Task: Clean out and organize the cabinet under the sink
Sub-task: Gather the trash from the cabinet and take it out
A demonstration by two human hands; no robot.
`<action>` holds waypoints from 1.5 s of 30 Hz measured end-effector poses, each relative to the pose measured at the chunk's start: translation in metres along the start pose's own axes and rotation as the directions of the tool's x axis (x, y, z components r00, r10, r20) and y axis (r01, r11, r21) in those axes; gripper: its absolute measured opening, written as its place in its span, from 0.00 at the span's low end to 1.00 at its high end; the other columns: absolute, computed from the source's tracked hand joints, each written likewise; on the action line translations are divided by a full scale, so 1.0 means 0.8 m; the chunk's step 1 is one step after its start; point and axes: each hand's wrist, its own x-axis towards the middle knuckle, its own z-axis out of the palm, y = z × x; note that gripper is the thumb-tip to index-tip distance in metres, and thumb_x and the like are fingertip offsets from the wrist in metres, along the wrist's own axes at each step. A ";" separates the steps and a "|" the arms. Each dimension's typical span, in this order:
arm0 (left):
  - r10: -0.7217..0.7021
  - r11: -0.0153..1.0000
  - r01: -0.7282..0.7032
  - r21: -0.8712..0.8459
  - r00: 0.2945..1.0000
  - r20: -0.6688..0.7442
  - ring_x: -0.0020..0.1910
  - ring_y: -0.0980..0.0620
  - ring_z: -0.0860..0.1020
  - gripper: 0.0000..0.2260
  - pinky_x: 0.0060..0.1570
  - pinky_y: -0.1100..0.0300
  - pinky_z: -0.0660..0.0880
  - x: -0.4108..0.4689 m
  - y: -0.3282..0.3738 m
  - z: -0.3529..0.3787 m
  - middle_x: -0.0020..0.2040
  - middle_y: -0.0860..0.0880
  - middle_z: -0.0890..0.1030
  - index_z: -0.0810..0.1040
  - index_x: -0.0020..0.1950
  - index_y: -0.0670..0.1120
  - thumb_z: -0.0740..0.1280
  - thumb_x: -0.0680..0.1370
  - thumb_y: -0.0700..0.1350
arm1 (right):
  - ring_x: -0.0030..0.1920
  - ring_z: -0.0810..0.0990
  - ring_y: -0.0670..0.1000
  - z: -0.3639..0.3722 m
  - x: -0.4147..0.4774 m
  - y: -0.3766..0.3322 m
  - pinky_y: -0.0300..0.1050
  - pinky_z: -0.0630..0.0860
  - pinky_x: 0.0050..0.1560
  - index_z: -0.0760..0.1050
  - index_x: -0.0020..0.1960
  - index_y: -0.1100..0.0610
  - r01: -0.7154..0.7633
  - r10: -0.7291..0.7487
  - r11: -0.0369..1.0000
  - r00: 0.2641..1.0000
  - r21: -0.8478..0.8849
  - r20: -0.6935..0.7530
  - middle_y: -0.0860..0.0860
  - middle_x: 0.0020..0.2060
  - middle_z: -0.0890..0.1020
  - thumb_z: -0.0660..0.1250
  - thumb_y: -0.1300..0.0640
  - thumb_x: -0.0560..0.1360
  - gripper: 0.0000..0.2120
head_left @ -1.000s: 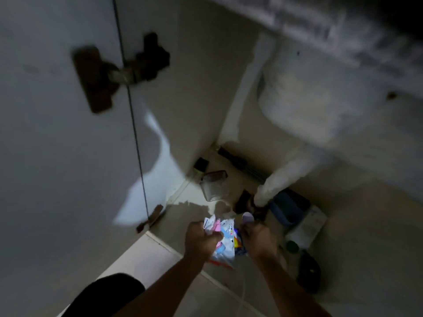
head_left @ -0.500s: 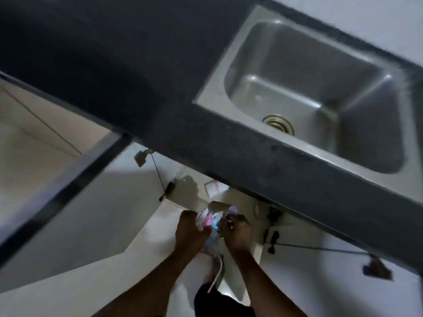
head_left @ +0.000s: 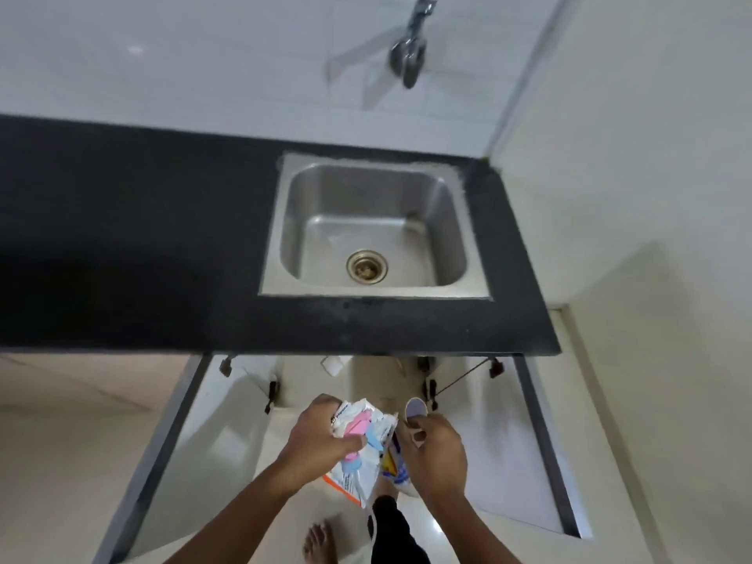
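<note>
Now a crumpled plastic packet (head_left: pixel 358 445) is out of the cabinet, held near the sink (head_left: pixel 372 225) front.
Left hand (head_left: pixel 319 435) fingers clamp it; right hand (head_left: pixel 433 451) grips a small lidded container (head_left: pixel 415 411). Best kept bunched so nothing spills, then set on the black counter (head_left: pixel 142 246).

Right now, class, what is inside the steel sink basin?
The sink holds only its brass-coloured drain strainer at the bottom, with no dishes or other objects. Whatever lies below the strainer is hidden.
</note>
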 end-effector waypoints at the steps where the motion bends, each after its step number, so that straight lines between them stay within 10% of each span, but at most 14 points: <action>1: 0.032 0.999 -0.032 -0.006 0.999 0.023 0.49 0.53 0.85 0.21 0.42 0.65 0.82 -0.010 0.016 -0.007 0.54 0.53 0.83 0.76 0.57 0.53 0.81 0.70 0.50 | 0.41 0.82 0.44 -0.020 -0.008 -0.003 0.36 0.81 0.41 0.83 0.49 0.43 -0.031 0.032 0.999 0.999 0.019 -0.044 0.41 0.47 0.83 0.65 0.31 0.74 0.18; 12: 0.284 0.917 -0.213 -0.338 0.943 0.176 0.48 0.44 0.90 0.15 0.44 0.53 0.86 -0.032 0.223 -0.049 0.50 0.45 0.90 0.84 0.59 0.44 0.80 0.74 0.40 | 0.38 0.80 0.34 -0.237 0.012 -0.015 0.26 0.71 0.34 0.80 0.45 0.41 -0.013 0.221 0.916 0.851 0.402 -0.476 0.34 0.39 0.80 0.70 0.40 0.75 0.06; 18: 0.365 0.862 -0.268 -0.431 0.918 0.158 0.49 0.38 0.89 0.13 0.44 0.49 0.87 0.012 0.333 -0.010 0.51 0.40 0.90 0.83 0.59 0.40 0.78 0.75 0.37 | 0.42 0.84 0.43 -0.341 0.081 0.042 0.46 0.82 0.47 0.82 0.45 0.43 0.002 0.470 0.751 0.702 0.661 -0.536 0.44 0.40 0.86 0.69 0.42 0.76 0.07; 25: 0.417 0.895 -0.374 -0.244 0.894 0.162 0.45 0.44 0.90 0.12 0.41 0.53 0.86 0.117 0.479 0.091 0.47 0.44 0.90 0.85 0.55 0.43 0.81 0.73 0.38 | 0.40 0.85 0.59 -0.356 0.196 0.160 0.62 0.84 0.48 0.80 0.38 0.55 -0.148 0.742 0.528 0.558 0.836 -0.370 0.55 0.36 0.84 0.63 0.40 0.80 0.21; 33: 0.388 0.834 -0.488 0.259 0.851 0.354 0.37 0.52 0.81 0.07 0.38 0.61 0.73 0.305 0.598 0.289 0.38 0.49 0.83 0.85 0.43 0.42 0.79 0.69 0.41 | 0.47 0.82 0.61 -0.298 0.342 0.289 0.50 0.81 0.54 0.84 0.50 0.60 -0.508 0.843 0.426 0.524 0.749 -0.124 0.59 0.47 0.86 0.53 0.46 0.84 0.25; 45: -0.085 0.809 -0.128 0.573 0.940 0.330 0.53 0.42 0.84 0.21 0.51 0.52 0.82 0.538 0.463 0.518 0.57 0.40 0.82 0.79 0.62 0.37 0.78 0.72 0.42 | 0.48 0.82 0.58 -0.113 0.441 0.423 0.42 0.73 0.46 0.82 0.58 0.62 -0.793 0.875 0.300 0.450 0.530 0.179 0.58 0.53 0.85 0.60 0.47 0.84 0.20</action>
